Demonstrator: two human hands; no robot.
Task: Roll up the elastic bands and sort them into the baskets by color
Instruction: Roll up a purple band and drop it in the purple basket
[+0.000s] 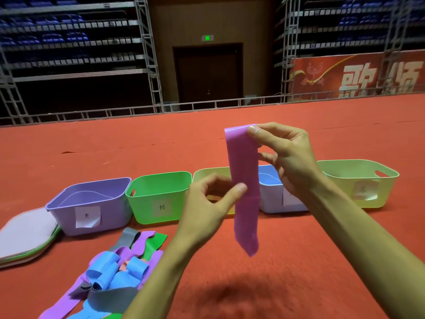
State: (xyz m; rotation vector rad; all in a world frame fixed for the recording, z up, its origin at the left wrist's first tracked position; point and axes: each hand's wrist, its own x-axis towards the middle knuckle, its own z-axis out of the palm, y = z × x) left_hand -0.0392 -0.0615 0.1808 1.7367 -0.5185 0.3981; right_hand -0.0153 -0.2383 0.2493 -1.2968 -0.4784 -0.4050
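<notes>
A purple elastic band (243,171) hangs straight down in mid-air above the red carpet. My right hand (285,157) pinches its top end between thumb and fingers. My left hand (211,199) pinches the band's left edge about halfway down with thumb and forefinger. Behind the hands stands a row of baskets: purple (92,203), green (158,194), yellow (207,176), light blue (271,189) and pale yellow-green (358,180). Each visible front bears a white paper label. A pile of loose bands (115,272) in blue, purple, grey and green lies at the lower left.
A stack of flat pale lids (25,236) lies left of the purple basket. The red carpet (299,261) stretches away to a metal railing (207,104), with scaffolded seating and a dark door behind it.
</notes>
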